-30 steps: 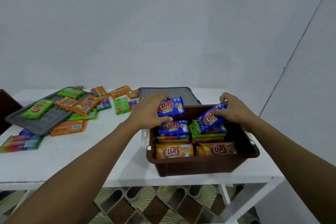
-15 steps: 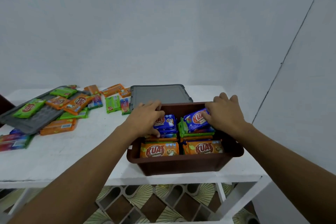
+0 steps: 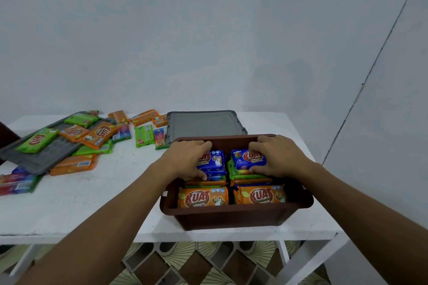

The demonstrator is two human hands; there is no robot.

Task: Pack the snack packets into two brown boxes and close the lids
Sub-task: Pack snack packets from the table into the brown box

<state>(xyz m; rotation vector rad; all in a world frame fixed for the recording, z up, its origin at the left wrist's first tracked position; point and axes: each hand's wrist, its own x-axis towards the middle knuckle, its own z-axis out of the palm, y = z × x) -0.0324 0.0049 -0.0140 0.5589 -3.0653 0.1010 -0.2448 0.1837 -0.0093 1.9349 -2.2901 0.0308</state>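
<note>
Blue packet, left (image 3: 212,161): pinched by left hand (image 3: 185,159); fingers (image 3: 203,144) curled over far edge, thumb at near edge; set on back-left stack.
Blue packet, right (image 3: 249,158): clamped the same way by right hand (image 3: 278,157); fingers (image 3: 257,146) curled over far edge, thumb at near edge; set on back-right stack.
Brown box (image 3: 231,213): lower centre of frame, at front edge of white table (image 3: 92,203); four stacks inside, orange packets (image 3: 202,196) topping the front pair; judged nearly full.
Grey lid (image 3: 201,122): flat just behind box, not yet fitted.
Loose packets (image 3: 74,164): many, green and orange, scattered at left of frame, some lying on second grey lid (image 3: 39,162).
Second box: not identifiable; dark shape at far left edge, cannot tell.
Progress: judged under half. First box filling, no lid closed, left-hand pile unpacked.
</note>
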